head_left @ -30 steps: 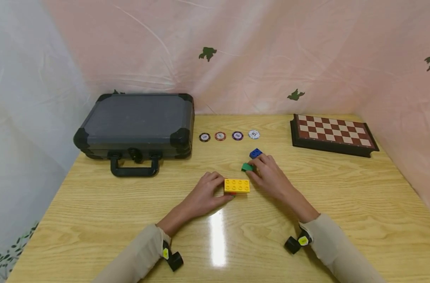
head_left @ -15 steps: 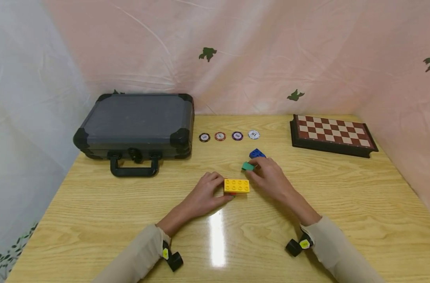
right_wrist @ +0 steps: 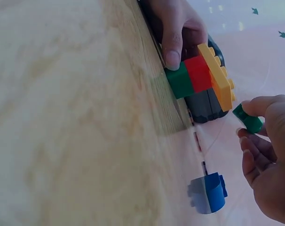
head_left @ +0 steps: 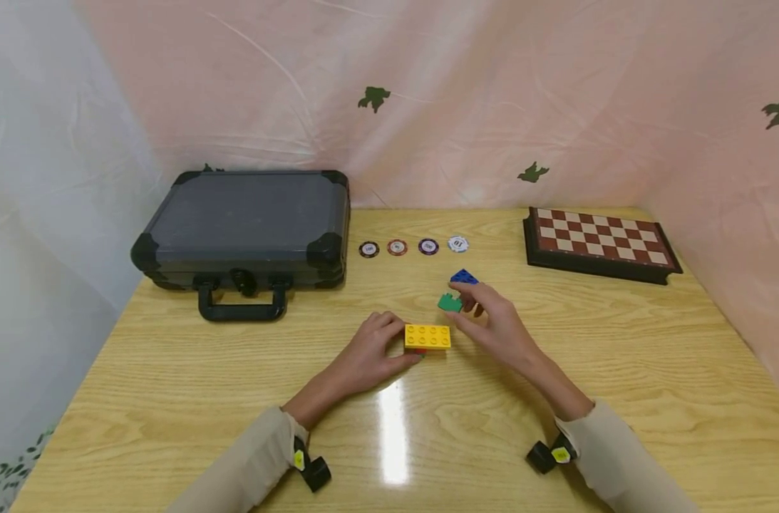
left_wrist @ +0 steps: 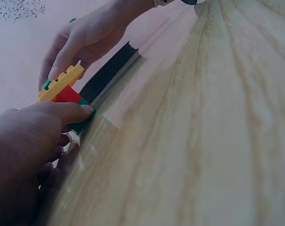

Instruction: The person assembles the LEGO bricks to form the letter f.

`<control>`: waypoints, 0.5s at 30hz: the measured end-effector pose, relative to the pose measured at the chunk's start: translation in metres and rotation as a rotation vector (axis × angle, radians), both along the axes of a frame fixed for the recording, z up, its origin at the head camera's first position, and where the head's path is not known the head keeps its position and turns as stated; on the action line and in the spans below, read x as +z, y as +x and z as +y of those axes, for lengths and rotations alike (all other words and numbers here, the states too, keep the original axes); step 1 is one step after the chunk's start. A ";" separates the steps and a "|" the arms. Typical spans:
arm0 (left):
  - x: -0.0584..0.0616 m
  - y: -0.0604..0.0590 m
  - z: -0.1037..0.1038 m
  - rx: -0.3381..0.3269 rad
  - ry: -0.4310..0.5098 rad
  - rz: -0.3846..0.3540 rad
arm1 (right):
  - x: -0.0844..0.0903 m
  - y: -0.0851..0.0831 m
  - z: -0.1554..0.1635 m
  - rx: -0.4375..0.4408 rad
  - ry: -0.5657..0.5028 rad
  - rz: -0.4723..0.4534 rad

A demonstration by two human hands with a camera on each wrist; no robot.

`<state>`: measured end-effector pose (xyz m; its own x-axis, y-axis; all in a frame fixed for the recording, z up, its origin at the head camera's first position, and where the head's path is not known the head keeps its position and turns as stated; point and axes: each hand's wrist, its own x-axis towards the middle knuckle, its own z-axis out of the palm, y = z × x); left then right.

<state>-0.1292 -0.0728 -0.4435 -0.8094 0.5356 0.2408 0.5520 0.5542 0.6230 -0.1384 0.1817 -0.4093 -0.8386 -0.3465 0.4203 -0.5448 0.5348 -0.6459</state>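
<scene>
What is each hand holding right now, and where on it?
The right hand pinches the small green brick at its end, off the table. The left hand grips the brick stack at its left end and base.

A makeshift tabletop recording corner rather than a lived-in room: a glossy light wooden table (head_left: pixel 171 399) is walled on three sides by hung pink and white fabric sheets (head_left: pixel 492 100) printed with small green leaves. Laid out on it are a closed black hard-shell carrying case (head_left: pixel 244 226), a row of four round poker chips (head_left: pixel 413 246) and a folded brown-and-cream chessboard (head_left: pixel 599 242).
</scene>
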 end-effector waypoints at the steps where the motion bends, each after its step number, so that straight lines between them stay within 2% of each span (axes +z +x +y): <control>1: 0.000 0.000 0.000 -0.001 0.001 0.000 | 0.001 0.001 0.000 0.013 -0.001 -0.003; 9: 0.000 0.000 -0.001 -0.005 0.002 -0.009 | 0.002 0.006 -0.003 0.087 -0.058 -0.039; 15: 0.000 -0.001 -0.001 -0.008 0.005 -0.011 | 0.005 0.010 -0.012 0.140 -0.028 0.048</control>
<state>-0.1301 -0.0734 -0.4438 -0.8077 0.5409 0.2346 0.5495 0.5464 0.6320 -0.1288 0.1700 -0.4041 -0.7615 -0.4462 0.4701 -0.6435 0.4332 -0.6311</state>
